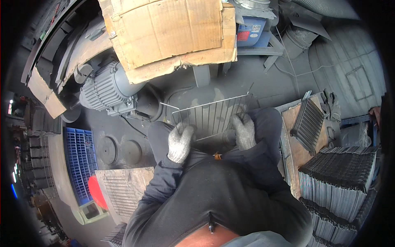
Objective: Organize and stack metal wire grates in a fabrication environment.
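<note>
Between my knees is a wire rack (212, 114), a thin metal frame with several parallel bars and bent ends at its far corners. My left hand (180, 142), in a grey knit glove, is closed on the rack's left side. On the opposite side my right hand (244, 131), gloved the same way, is closed on the frame, its fingertips partly hidden behind the glove. The rack is tilted, its far edge rising to the right. To my right, a small bundle of similar dark racks (307, 123) leans on a board (293, 154).
Tall stacks of dark racks (337, 173) stand at the right. A grey motor (108, 88) and cardboard sheets (168, 33) are ahead. At left are a blue plastic crate (80, 162), a red round object (97, 192) and a board (142, 179) bearing another wire rack (121, 191).
</note>
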A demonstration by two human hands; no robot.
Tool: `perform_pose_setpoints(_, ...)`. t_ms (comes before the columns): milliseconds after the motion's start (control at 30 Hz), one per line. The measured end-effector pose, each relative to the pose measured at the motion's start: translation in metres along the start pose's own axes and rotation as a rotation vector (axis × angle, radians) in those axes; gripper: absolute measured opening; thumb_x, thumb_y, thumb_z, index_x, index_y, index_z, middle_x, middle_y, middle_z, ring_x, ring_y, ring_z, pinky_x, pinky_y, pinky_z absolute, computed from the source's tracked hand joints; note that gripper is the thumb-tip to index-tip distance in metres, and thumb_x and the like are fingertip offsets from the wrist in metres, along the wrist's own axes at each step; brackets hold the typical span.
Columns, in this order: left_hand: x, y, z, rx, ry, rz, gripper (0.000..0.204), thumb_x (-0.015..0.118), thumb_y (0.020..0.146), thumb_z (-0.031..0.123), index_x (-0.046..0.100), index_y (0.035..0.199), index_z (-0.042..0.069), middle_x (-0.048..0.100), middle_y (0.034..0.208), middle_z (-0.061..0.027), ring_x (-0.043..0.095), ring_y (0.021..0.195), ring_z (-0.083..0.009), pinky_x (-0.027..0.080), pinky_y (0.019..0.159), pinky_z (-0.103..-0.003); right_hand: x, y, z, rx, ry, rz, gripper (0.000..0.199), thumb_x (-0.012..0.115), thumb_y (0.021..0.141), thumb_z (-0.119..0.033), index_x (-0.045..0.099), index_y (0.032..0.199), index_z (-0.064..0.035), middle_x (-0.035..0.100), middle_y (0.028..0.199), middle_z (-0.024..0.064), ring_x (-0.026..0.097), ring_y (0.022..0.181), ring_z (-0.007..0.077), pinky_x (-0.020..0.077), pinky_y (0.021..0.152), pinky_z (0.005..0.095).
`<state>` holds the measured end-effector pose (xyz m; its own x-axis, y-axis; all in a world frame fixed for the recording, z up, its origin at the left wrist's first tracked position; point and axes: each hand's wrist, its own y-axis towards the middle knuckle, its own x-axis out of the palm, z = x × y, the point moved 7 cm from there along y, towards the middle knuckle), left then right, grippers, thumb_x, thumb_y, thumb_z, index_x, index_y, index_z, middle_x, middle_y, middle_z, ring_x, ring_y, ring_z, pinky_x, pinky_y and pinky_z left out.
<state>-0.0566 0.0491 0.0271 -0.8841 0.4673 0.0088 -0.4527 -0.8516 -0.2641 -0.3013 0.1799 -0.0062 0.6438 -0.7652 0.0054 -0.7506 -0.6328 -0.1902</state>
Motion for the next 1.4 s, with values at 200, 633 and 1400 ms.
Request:
perform_pose_setpoints(200, 0.003, -0.019, 0.017, 0.302, 0.321, 0.146, 0.043, 0.082, 0.088, 0.008, 0.066, 0.127, -0.001, 0.071, 0.108, -0.0095, 0.067, 0.106, -0.0205, 0.054, 0.098, -0.036, -0.006, 0.006, -0.007, -0.019, 0.120, 0.049, 0.012, 0.069, 0.101, -0.014, 0.068, 0.102, -0.0022, 0.063, 0.084, 0.0007, 0.056, 0.077, 0.0124, 0.0449, 0.072, 0.0310)
perform_pose_setpoints(633, 0.018, -0.014, 0.026, 0.252, 0.190, -0.042, 0.014, 0.074, 0.098, 0.009, 0.065, 0.093, -0.001, 0.064, 0.084, -0.0037, 0.057, 0.078, -0.0116, 0.047, 0.073, -0.030, -0.041, 0.016, -0.004, 0.037, 0.222, 0.108, 0.016, 0.071, 0.104, -0.017, 0.075, 0.110, -0.0022, 0.066, 0.087, -0.0024, 0.057, 0.076, 0.0088, 0.0459, 0.070, 0.0274)
perform_pose_setpoints(1400, 0.050, -0.042, 0.185, 1.372, 1.045, 0.032, 0.049, 0.093, 0.074, 0.025, 0.071, 0.114, 0.008, 0.068, 0.115, -0.0148, 0.066, 0.109, -0.0349, 0.050, 0.108, -0.055, -0.036, -0.013, -0.106, -0.313, -0.074, -0.194, 0.033, 0.087, 0.090, -0.009, 0.070, 0.116, 0.0027, 0.077, 0.103, 0.0088, 0.072, 0.093, 0.0188, 0.0583, 0.084, 0.0341)
